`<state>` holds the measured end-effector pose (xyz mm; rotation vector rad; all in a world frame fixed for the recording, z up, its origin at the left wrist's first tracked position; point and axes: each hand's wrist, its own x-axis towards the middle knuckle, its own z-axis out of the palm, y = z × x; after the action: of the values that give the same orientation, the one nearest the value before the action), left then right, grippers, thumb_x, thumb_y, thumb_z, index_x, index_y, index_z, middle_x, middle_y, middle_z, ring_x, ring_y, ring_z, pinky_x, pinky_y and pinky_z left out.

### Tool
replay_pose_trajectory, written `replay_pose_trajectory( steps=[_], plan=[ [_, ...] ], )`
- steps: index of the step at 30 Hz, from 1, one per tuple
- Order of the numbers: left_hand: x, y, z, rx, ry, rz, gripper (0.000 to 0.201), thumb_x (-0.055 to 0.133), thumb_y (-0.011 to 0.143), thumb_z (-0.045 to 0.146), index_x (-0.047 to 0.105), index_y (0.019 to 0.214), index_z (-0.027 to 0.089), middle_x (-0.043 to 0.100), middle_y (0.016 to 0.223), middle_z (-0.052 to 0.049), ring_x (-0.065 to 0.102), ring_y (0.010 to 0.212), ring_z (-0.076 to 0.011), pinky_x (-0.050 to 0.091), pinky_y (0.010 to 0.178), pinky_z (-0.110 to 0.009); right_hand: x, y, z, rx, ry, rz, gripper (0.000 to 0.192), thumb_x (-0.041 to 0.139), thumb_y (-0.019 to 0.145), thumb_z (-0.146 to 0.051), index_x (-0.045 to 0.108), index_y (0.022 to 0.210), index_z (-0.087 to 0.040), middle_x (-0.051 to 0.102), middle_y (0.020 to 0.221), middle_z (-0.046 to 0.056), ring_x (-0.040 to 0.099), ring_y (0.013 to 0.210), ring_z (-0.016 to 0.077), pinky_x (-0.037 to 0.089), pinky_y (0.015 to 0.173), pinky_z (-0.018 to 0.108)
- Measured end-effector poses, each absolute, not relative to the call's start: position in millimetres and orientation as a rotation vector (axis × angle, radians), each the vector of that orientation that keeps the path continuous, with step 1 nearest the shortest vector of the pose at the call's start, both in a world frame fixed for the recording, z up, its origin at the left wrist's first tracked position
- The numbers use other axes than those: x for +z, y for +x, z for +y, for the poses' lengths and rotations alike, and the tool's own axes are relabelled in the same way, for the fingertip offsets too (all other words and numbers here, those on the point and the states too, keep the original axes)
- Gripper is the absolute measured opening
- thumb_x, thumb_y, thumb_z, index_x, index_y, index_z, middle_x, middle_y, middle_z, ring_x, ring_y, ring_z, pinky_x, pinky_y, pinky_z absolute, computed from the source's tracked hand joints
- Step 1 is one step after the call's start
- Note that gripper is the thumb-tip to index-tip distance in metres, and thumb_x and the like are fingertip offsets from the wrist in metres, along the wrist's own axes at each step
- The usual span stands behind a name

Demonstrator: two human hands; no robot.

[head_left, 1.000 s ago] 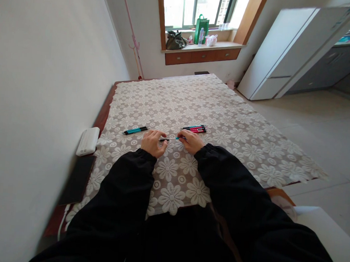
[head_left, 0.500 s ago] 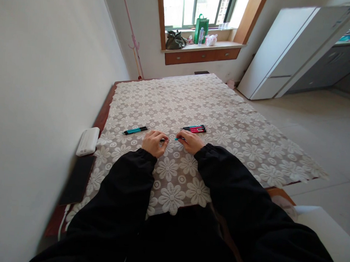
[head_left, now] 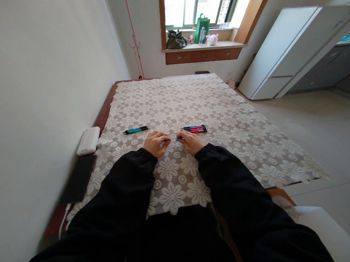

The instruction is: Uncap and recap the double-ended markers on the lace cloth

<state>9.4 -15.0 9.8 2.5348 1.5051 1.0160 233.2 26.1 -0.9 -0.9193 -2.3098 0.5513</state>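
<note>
My left hand (head_left: pixel 156 143) is closed in a pinch, thumb and forefinger meeting on one end of a thin, pale pen refill (head_left: pixel 173 140). My right hand (head_left: pixel 191 141) pinches a short teal pen barrel (head_left: pixel 177 139), largely covered by the fingers. The refill spans the small gap between both hands, just above the lace tablecloth (head_left: pixel 168 169). Beyond my left hand lie teal-and-black pens (head_left: pixel 136 130) side by side. Just behind my right hand rests a group of several pens (head_left: pixel 195 128), teal and pink-red with black parts.
At the table's left edge, by the wall, are a white power bank (head_left: pixel 88 141) and a dark flat device (head_left: pixel 78 179) with a white cable (head_left: pixel 63 221). A white chair-like surface (head_left: pixel 324 229) stands at the lower right. Past the table are a windowsill with bags and a fridge (head_left: pixel 284 51).
My left fingers have come closer to my right hand, now pinching the refill nearer the teal barrel. The dark piece seen in my left fingers is hidden now. My right hand stays nearly still.
</note>
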Motion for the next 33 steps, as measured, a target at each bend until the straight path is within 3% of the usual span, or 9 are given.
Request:
replay_pose_trajectory(
  steps=[18, 25, 33],
  plan=[
    [12.5, 9.5, -15.1, 0.886, 2.509, 1.602, 0.024, 0.057, 0.092, 0.032, 0.072, 0.076, 0.023, 0.072, 0.084, -0.004, 0.06, 0.091, -0.0219, 0.048, 0.087, -0.039, 2.4, 232.7, 23.7, 0.536, -0.878, -2.334, 0.01, 0.053, 0.091, -0.017, 0.06, 0.098, -0.02, 0.065, 0.098, 0.006, 0.059, 0.088, 0.0181, 0.044, 0.078, 0.028],
    [13.5, 9.0, -13.9, 0.928, 2.432, 1.611, 0.022, 0.057, 0.09, 0.025, 0.072, 0.074, 0.023, 0.073, 0.086, -0.003, 0.06, 0.092, -0.0225, 0.049, 0.087, -0.039, 2.3, 233.2, 25.2, 0.545, -0.956, -2.3, 0.011, 0.052, 0.089, -0.015, 0.06, 0.096, -0.02, 0.064, 0.098, 0.005, 0.059, 0.088, 0.0185, 0.043, 0.078, 0.028],
    [9.8, 8.2, -11.0, 0.953, 2.413, 1.539, 0.019, 0.06, 0.09, 0.031, 0.073, 0.078, 0.023, 0.074, 0.087, -0.003, 0.061, 0.094, -0.0222, 0.049, 0.087, -0.038, 1.8, 232.7, 25.0, 0.592, -0.896, -2.312, 0.01, 0.052, 0.091, -0.018, 0.06, 0.098, -0.019, 0.065, 0.099, 0.006, 0.059, 0.089, 0.0186, 0.044, 0.079, 0.028]
  ],
)
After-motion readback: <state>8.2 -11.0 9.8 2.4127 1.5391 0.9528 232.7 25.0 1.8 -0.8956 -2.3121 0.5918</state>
